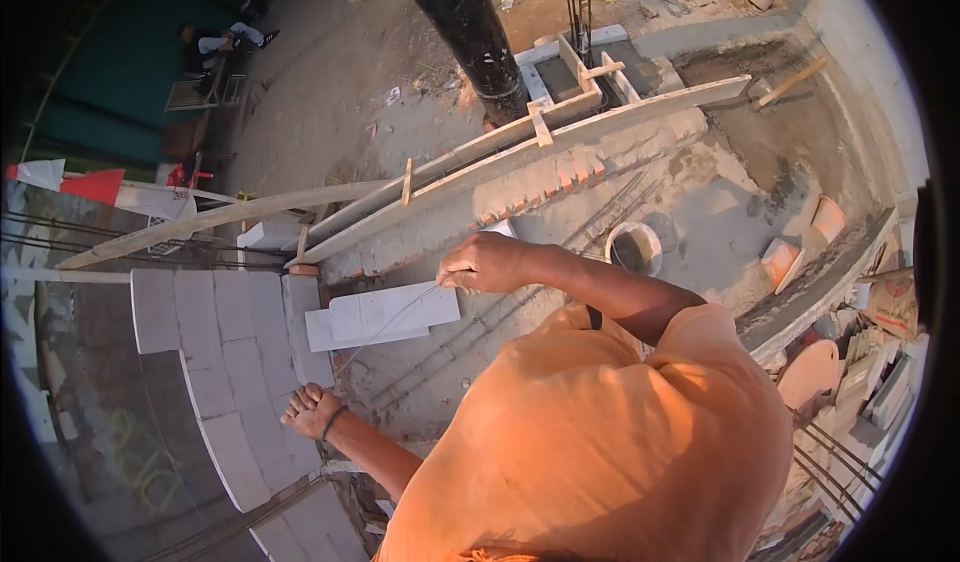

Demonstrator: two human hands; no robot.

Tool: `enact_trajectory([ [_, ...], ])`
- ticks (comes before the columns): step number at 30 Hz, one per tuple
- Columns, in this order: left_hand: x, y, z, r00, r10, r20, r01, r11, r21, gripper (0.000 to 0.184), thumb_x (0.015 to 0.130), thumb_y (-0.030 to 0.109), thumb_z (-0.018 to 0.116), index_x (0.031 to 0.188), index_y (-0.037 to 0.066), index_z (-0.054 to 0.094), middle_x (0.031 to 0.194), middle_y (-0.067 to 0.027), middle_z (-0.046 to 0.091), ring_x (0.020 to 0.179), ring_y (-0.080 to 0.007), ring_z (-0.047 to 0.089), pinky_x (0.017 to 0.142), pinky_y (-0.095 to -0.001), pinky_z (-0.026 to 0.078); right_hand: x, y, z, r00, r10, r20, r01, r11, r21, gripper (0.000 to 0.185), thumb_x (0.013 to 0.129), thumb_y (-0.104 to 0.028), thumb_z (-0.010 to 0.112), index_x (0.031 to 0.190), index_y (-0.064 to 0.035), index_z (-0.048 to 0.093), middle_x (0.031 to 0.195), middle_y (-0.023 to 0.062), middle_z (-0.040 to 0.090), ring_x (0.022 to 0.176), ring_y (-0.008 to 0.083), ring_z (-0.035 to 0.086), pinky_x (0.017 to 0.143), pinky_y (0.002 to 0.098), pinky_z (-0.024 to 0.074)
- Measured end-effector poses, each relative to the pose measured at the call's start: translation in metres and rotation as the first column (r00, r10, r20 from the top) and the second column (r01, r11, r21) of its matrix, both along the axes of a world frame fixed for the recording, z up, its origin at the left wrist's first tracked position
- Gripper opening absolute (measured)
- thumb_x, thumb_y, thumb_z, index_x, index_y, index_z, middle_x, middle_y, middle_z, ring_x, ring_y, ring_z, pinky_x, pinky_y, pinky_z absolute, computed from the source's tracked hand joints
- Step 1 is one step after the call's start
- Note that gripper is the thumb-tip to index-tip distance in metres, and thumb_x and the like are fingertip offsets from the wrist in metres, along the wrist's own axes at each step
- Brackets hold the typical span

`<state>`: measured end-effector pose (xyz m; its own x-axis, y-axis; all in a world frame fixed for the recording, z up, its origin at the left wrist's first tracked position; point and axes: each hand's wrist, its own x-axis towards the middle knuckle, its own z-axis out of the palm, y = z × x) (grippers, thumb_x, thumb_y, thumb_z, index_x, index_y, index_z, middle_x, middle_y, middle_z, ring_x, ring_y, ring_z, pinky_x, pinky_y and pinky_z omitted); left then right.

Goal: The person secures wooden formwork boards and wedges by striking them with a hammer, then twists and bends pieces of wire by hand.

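A thin pale string slants down from my right hand, whose fingers are pinched on its upper end. The string's lower end runs to my left hand, closed in a fist with a dark band at the wrist. That fist is over the edge of a wall of light grey blocks. Below my right hand, pale blocks lie beside the wall on the ground. What is inside the left fist is hidden by the fingers.
Long wooden formwork boards cross the upper middle, near a black column. A bucket stands at the right of the arm. A long-handled tool lies at upper right. Rebar and rubble are at lower right. A person sits far left.
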<state>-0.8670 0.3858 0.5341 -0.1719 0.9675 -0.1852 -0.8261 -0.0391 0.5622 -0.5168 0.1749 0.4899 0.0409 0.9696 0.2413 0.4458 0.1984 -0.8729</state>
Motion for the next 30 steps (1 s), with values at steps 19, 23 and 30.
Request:
enact_trajectory([
  [19,0.073,0.001,0.037,0.929,0.311,-0.201,-0.320,0.947,-0.012,0.033,0.092,0.025,0.046,0.116,0.003,0.054,0.058,0.0032,0.029,0.041,-0.0101,0.023,0.037,-0.0238,0.020,0.034,-0.079,-0.050,0.975,0.171,-0.143,-0.213,0.905,-0.368,0.023,0.086,-0.024,0.055,0.097,-0.0062,0.066,0.093,0.0127,0.067,0.089,0.0305,0.063,0.080,0.0396,0.0468],
  [23,0.120,0.019,0.036,0.945,0.212,-0.249,-0.215,0.976,0.013,0.023,0.094,0.025,0.045,0.099,0.005,0.055,0.056,0.0038,0.029,0.040,-0.0108,0.023,0.036,-0.0246,0.020,0.034,-0.105,-0.051,0.966,0.125,-0.226,-0.200,0.915,-0.350,0.025,0.086,-0.023,0.054,0.099,-0.0054,0.066,0.094,0.0128,0.068,0.090,0.0291,0.063,0.080,0.0388,0.0469],
  [30,0.155,0.048,0.035,0.992,-0.038,-0.124,0.042,0.999,0.030,0.015,0.095,0.019,0.048,0.086,0.007,0.049,0.054,0.0040,0.025,0.041,-0.0092,0.021,0.036,-0.0245,0.020,0.045,-0.122,-0.058,0.987,-0.110,-0.115,0.066,0.941,-0.332,0.024,0.084,-0.023,0.055,0.096,-0.0059,0.066,0.093,0.0122,0.067,0.088,0.0295,0.063,0.078,0.0393,0.0471],
])
